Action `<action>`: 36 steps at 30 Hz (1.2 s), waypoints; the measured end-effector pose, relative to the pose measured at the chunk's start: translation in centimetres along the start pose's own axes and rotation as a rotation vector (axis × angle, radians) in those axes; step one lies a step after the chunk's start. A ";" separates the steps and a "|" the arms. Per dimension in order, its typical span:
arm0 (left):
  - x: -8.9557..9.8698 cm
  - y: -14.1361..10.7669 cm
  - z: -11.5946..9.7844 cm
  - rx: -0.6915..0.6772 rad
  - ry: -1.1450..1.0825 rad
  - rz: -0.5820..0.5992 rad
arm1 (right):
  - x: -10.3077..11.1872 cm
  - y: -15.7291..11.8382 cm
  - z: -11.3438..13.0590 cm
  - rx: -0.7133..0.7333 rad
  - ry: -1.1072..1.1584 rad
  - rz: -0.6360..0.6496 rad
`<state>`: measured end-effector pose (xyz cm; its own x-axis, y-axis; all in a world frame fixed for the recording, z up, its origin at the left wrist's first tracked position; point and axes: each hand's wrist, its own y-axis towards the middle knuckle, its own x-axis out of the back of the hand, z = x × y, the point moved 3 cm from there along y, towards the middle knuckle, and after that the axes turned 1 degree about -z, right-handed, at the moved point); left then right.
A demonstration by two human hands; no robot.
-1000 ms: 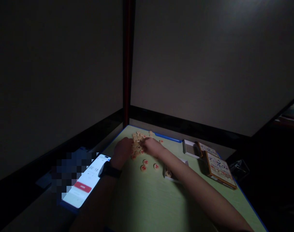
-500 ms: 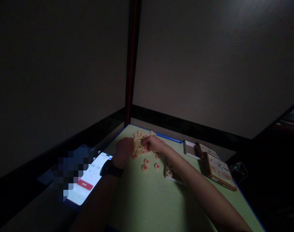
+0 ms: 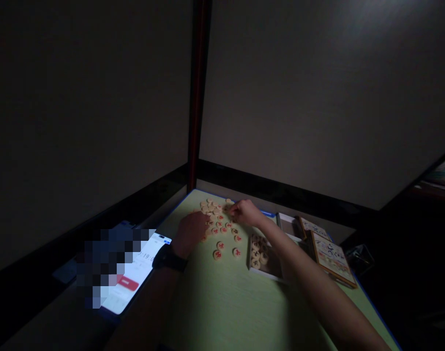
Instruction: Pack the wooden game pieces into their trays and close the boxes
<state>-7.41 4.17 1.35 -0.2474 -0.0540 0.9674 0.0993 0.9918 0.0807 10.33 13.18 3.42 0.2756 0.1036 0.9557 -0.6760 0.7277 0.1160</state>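
Round wooden pieces, several with red characters and some with black ones, lie spread on the green table (image 3: pixel 215 297). A red-marked piece (image 3: pixel 237 252) lies near the front of the spread. My left hand (image 3: pixel 191 233), with a dark band at the wrist, rests at the left edge of the pieces, its fingers partly hidden. My right hand (image 3: pixel 245 213) is at the right back of the spread, fingers bent together around something too small to make out. Under my right forearm stands an open box (image 3: pixel 268 276) with black-marked pieces in its left part.
A lit phone (image 3: pixel 129 282) showing a timer lies at the left. An open white tray (image 3: pixel 287 225) stands at the back right, beside two printed boxes, the nearer one (image 3: pixel 330 256) larger. A blue strip (image 3: pixel 268 213) runs along the back edge.
My right hand has moved right, away from my left hand, uncovering pieces in the middle. More of the open box's inside now shows. My left hand has shifted slightly.
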 end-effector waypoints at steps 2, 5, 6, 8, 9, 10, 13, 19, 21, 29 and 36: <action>0.0 0.0 0.0 0.001 0.007 0.008 | 0.7 -0.7 -0.8 -0.032 -0.021 0.008; -0.2 0.0 0.1 -0.008 0.019 0.006 | 0.8 -1.9 -1.3 -0.060 -0.039 0.035; -0.3 0.0 0.1 -0.011 0.020 0.005 | 0.6 -2.2 -1.2 -0.061 -0.041 0.045; -0.6 0.2 0.2 -0.016 0.021 0.000 | 0.2 -2.7 -0.8 -0.058 -0.043 0.065; -0.7 0.2 0.3 -0.022 0.023 -0.002 | 0.0 -2.9 -0.6 -0.056 -0.043 0.072; -0.8 0.3 0.3 -0.029 0.026 -0.004 | -0.2 -3.0 -0.3 -0.054 -0.043 0.078; -0.9 0.4 0.3 -0.052 0.038 -0.008 | -0.4 -3.2 0.0 -0.062 -0.044 0.081; -0.6 0.5 0.3 -0.063 0.049 -0.020 | 0.2 -3.2 -1.0 -0.122 -0.056 0.061; -0.5 0.6 0.5 -0.058 0.021 -0.034 | 0.3 -3.4 -1.2 -0.130 -0.054 0.063; -0.1 0.6 1.1 -0.123 -0.083 0.011 | -0.7 -3.7 0.2 -0.079 -0.035 0.125; 0.0 0.4 0.9 -0.131 -0.059 -0.008 | -1.5 -3.6 1.6 -0.095 -0.148 0.151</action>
<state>-8.22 4.70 1.22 -0.3048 -0.0509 0.9511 0.2212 0.9675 0.1226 11.25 9.32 1.96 0.0682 0.1201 0.9904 -0.6326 0.7729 -0.0502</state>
